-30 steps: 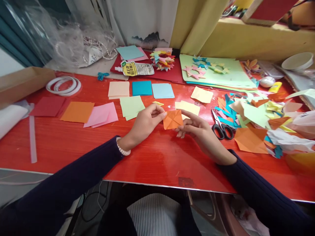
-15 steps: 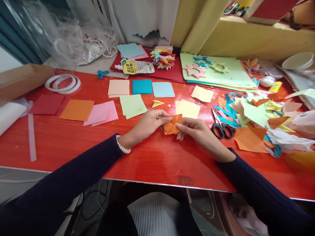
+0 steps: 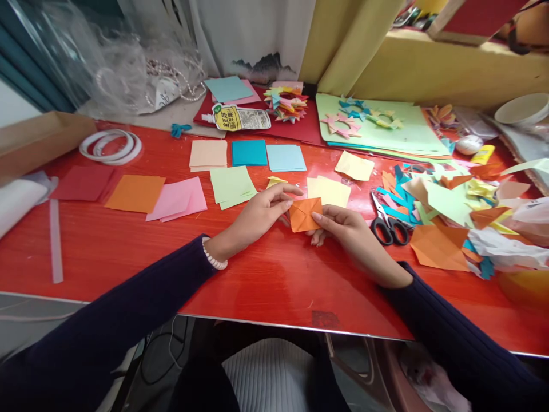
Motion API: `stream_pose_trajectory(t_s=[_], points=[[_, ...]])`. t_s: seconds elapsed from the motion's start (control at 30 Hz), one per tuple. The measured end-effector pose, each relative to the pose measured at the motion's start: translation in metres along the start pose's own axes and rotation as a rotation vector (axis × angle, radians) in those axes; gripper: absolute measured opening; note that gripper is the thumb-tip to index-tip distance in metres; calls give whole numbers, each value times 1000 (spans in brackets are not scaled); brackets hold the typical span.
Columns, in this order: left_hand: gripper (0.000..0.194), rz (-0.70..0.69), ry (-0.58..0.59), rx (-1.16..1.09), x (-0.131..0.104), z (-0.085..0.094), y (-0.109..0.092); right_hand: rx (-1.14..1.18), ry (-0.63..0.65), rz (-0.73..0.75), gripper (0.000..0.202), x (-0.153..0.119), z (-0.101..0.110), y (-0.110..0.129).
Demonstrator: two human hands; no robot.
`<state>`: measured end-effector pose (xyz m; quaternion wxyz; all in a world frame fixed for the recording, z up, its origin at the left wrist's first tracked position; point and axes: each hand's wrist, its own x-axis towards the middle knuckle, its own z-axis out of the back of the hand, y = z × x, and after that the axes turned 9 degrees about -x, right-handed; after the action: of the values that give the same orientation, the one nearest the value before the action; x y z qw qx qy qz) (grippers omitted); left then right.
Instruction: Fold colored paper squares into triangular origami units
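A small square of folded orange paper (image 3: 304,214), with crease lines meeting near its middle, is held above the table. My right hand (image 3: 343,229) pinches its right edge, thumb on top and fingers beneath. At the paper's left edge is my left hand (image 3: 266,212), its fingers apart; whether a fingertip behind touches the paper is hard to see. Beyond my left hand lies a small folded yellow piece (image 3: 277,181), partly hidden by the fingers. A pale yellow paper stack (image 3: 329,190) lies just behind the orange square.
Black-handled scissors (image 3: 388,224) lie right of my right hand, beside a heap of paper scraps (image 3: 450,200). Stacks of orange (image 3: 135,193), pink (image 3: 176,198) and green paper (image 3: 231,186) line the left. Folded paper rings (image 3: 342,124) and a pouch (image 3: 240,118) sit at the back.
My left thumb has come off the face of the orange paper and the left fingers have opened. The right hand keeps its pinch, and the paper has shifted slightly right.
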<state>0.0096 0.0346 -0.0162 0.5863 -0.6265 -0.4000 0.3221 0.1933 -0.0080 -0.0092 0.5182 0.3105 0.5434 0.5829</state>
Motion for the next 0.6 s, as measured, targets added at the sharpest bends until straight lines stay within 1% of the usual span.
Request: stream_pose_trajectory(t_s=[0.07, 0.13, 0.27, 0.37, 0.43, 0.5, 0.57, 0.6], points=[[16, -7, 22, 25, 0, 0, -2, 5, -6, -2, 22, 1, 0, -1], [14, -1, 51, 102, 0, 1, -4, 26, -12, -6, 22, 2, 1, -3], [18, 32, 167, 272, 1, 6, -4, 63, -12, -2, 24, 2, 1, -5], [15, -6, 252, 351, 0, 9, -5, 28, -27, 12, 27, 2, 2, -6], [9, -26, 307, 387, -2, 10, -7, -48, -66, 22, 28, 1, 3, -6], [7, -14, 359, 411, -3, 9, -10, -181, -125, 39, 28, 2, 5, -7], [14, -15, 373, 442, -3, 8, -12, -330, -157, 75, 28, 2, 8, -7], [18, -26, 356, 467, -4, 7, -12, -393, -158, 98, 28, 2, 8, -8]])
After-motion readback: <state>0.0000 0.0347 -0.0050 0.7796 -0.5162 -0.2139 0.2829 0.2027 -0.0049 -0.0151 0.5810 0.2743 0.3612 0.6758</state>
